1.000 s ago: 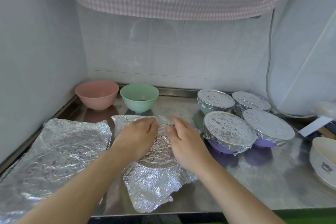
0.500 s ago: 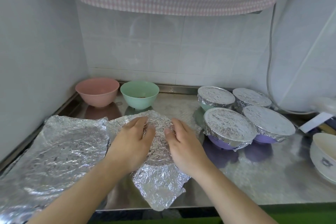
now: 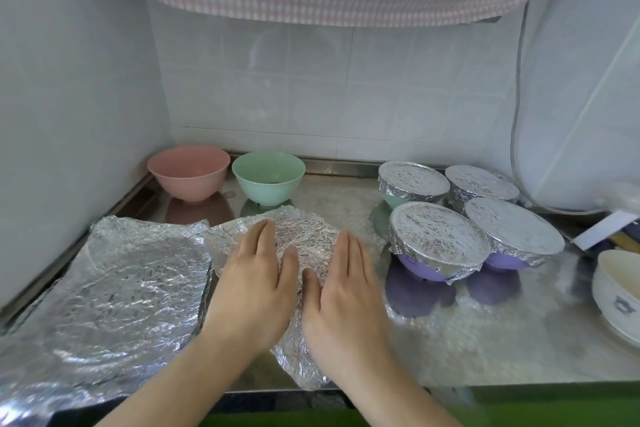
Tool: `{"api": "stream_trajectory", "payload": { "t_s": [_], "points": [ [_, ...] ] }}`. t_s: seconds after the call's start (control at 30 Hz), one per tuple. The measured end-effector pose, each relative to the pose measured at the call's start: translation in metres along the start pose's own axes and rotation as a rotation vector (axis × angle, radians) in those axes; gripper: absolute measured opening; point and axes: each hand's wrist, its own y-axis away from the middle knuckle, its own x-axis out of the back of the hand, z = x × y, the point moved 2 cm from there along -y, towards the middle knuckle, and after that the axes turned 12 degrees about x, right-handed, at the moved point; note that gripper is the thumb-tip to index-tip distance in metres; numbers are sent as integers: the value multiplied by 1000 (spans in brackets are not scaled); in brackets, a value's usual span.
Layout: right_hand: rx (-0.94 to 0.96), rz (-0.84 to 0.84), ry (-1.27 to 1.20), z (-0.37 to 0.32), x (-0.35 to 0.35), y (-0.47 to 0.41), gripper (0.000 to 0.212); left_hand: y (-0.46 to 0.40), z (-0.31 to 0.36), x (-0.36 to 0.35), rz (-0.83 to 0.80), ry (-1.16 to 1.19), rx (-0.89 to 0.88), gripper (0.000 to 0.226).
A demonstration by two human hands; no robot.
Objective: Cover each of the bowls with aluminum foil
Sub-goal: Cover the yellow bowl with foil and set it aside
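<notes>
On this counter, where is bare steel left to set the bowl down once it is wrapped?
Bare counter lies in front of the foil-covered bowls, right of the right hand, bordered by the white bowl. A smaller patch sits between the green bowl and the covered group. The left is taken by loose foil sheets.

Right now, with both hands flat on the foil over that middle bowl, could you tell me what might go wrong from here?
The foil sheet lies off-centre: a long flap hangs toward the counter edge, so the far rim may end up thinly wrapped. The left hand and right hand press flat on crinkled foil, which could tear. The spare foil touches this sheet's left edge, so crimping might snag or drag it.
</notes>
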Motion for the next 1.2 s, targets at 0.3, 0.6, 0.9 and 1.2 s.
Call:
{"api": "stream_trajectory", "payload": {
  "t_s": [0.3,0.6,0.9,1.2],
  "points": [
    [-32,-100,-64,15,20,-36,65,6,0,-9,96,142,103,74],
    [-26,-266,-203,28,20,-65,45,-4,-1,0,-17,20,86,81],
    [45,-221,-247,31,26,-62,54,2,-4,5,-168,-7,67,104],
    [-68,-34,-129,11,18,-23,50,14,-2,6,-120,-74,138,101]
  ]
}}
